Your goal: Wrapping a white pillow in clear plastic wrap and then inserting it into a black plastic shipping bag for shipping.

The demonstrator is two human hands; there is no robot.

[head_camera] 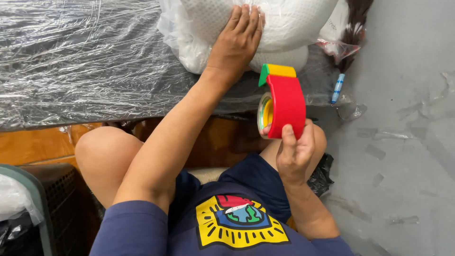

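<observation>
Plastic-wrapped tabletop [85,61] spreads left of both hands. White bagged bundle [284,23] lies under the left hand [235,40], pressed flat, fingers spread. Right hand [294,151] grips red tape dispenser [284,102], just below bundle. Blue pen [337,88] lies right of dispenser.

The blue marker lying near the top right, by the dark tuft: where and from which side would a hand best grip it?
Grip the blue marker around its middle barrel, coming from above and from the right, probably. It lies flat and slightly tilted on the clear plastic sheet, with bare grey floor on its right; the dark tuft crowds its upper end.
</observation>
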